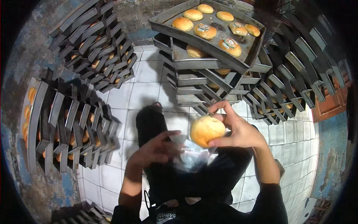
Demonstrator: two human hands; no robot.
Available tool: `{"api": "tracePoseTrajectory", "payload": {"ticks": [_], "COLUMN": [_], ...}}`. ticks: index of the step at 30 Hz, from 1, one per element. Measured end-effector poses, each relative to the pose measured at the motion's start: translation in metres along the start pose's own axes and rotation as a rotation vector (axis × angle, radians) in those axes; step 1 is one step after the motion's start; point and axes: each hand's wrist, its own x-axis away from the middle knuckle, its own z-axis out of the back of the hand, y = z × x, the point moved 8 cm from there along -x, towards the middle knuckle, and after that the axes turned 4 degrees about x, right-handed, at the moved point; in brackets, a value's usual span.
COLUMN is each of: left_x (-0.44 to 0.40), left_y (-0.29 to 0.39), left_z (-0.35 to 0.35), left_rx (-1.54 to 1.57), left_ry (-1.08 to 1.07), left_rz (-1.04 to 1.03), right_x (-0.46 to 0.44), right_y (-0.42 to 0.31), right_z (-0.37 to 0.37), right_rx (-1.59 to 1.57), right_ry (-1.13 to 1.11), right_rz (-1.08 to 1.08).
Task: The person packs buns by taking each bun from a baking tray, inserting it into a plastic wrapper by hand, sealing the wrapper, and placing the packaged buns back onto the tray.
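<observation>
My right hand is closed round a golden-brown round bun, thumb at its lower edge and fingers over its upper right side. The bun is held above my lap. To its left, my left hand is slightly blurred, fingers apart, by the edge of some clear plastic bags. Nothing can be made out in that hand. The bags lie on my dark-clothed lap, with faint print showing through; how many there are I cannot tell.
Ahead, a metal tray bears several buns, some in printed clear wrappers, such as the wrapped bun. It tops a stack of trays. More bun-filled tray stacks stand left, far left and right on white floor tiles.
</observation>
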Motion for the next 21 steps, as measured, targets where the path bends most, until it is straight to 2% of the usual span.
{"api": "tracePoseTrajectory", "payload": {"ticks": [1,3,5,7,9,12,17,19,21], "left_x": [-0.005,-0.014,-0.017,-0.021,-0.024,-0.028,-0.039,-0.040,-0.045], "left_y": [0.005,-0.008,-0.014,-0.007,-0.003,-0.009,-0.006,-0.015,-0.016], "left_z": [-0.007,-0.023,-0.023,-0.026,-0.030,-0.031,-0.034,-0.032,-0.028], "left_rx": [0.011,-0.323,-0.377,-0.333,-0.374,-0.436,-0.581,-0.571,-0.497], "left_ry": [0.009,0.026,0.046,0.056,0.022,-0.019,-0.018,-0.027,0.017], "left_rz": [0.002,0.231,0.243,0.155,0.120,0.065,0.062,0.178,0.100], "right_x": [0.000,-0.005,-0.008,-0.005,-0.001,-0.001,-0.010,-0.008,-0.013], "right_y": [0.000,-0.003,-0.009,-0.029,-0.031,-0.025,-0.021,-0.019,-0.010], "right_z": [-0.004,-0.018,-0.023,-0.020,-0.024,-0.047,-0.050,-0.060,-0.049], "right_rx": [0.049,0.122,0.203,0.629,0.650,0.496,0.606,0.529,0.581], "right_ry": [-0.063,-0.106,-0.141,-0.086,-0.119,-0.364,-0.449,-0.569,-0.561], "right_rz": [0.008,0.037,0.080,0.294,0.276,0.200,0.202,0.232,0.191]}}
